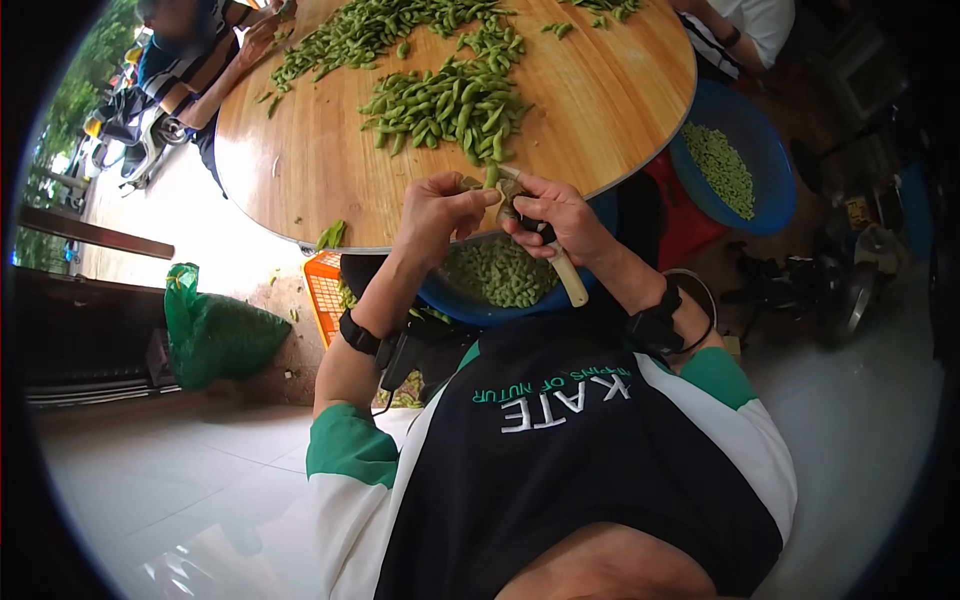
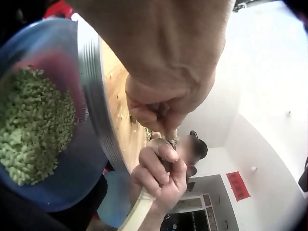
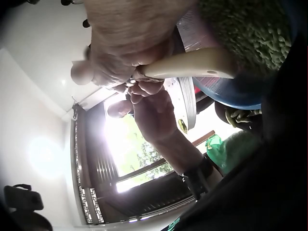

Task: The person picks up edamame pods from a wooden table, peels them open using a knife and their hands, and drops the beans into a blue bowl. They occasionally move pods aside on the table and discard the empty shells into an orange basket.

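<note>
Over the table's near edge my two hands meet. My right hand [image 1: 558, 222] grips a tool by its long cream handle [image 1: 568, 275], which points down toward my body; its working end is hidden in the fingers. With thumb and fingertips my left hand [image 1: 440, 210] pinches at a green soybean pod [image 1: 491, 176] close against the right fingertips. Just beyond the hands lies a heap of green pods [image 1: 450, 105] on the round wooden table [image 1: 590, 110]. Below them, a blue basin [image 1: 440, 297] holds shelled beans [image 1: 505, 272], also seen in the left wrist view.
A second blue basin [image 1: 770, 180] with shelled beans stands right of the table. An orange crate [image 1: 323, 295] and a green bag [image 1: 220, 335] are on the floor at left. Another person's arm [image 1: 235, 70] reaches the table at far left; a further person sits at far right.
</note>
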The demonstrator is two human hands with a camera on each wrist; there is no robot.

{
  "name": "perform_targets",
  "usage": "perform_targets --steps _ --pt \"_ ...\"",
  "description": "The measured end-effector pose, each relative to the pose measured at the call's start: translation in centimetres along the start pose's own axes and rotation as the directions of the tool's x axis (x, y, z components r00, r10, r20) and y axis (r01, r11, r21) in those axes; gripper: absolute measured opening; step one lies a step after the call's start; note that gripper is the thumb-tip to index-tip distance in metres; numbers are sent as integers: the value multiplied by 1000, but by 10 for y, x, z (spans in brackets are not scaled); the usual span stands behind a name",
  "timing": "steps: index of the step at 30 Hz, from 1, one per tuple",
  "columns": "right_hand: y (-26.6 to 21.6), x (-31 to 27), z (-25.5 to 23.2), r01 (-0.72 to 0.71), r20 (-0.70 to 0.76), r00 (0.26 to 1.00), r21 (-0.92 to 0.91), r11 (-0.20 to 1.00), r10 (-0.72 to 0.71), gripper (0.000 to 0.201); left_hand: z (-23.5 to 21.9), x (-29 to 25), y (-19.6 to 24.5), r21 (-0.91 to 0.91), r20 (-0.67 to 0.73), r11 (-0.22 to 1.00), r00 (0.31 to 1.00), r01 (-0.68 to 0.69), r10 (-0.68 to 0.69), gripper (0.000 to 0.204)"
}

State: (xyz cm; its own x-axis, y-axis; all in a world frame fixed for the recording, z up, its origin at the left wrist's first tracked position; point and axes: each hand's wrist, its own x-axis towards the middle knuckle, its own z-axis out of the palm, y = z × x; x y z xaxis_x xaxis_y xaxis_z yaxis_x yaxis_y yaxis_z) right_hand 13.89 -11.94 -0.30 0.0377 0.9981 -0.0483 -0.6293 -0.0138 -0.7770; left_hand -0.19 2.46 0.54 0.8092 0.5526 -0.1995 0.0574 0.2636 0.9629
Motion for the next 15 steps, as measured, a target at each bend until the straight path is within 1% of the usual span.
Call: perform_targets --steps 2,6,8,9,11,12,14,15 --pt "0 -2 2 -54 6 999 -18 998 54 40 2 -2 1 6 11 1000 1000 -7 7 16" --pt "2 -3 2 -60 19 998 -23 998 60 39 -3 -3 0 -20 41 1000 999 16 -15 16" --pt "3 -3 2 -85 -3 996 -22 996 85 37 -5 -5 2 27 86 1000 996 5 -8 13" --pt "3 -4 5 -85 -2 996 -23 996 85 37 -5 -6 0 26 85 1000 996 4 -7 13" --pt "0 -4 11 -79 -60 995 -7 997 78 35 -4 -8 -6 99 34 987 991 -130 127 10" --pt "0 -3 12 -80 -59 995 -6 997 79 35 -3 -9 -6 100 32 987 991 -129 126 10" --pt "1 -2 11 -95 -136 986 41 995 100 34 -1 -8 -7 154 39 953 965 -261 258 8" --pt "0 -2 10 -98 -134 986 39 994 103 34 -3 -8 -7 152 36 953 965 -262 259 8"
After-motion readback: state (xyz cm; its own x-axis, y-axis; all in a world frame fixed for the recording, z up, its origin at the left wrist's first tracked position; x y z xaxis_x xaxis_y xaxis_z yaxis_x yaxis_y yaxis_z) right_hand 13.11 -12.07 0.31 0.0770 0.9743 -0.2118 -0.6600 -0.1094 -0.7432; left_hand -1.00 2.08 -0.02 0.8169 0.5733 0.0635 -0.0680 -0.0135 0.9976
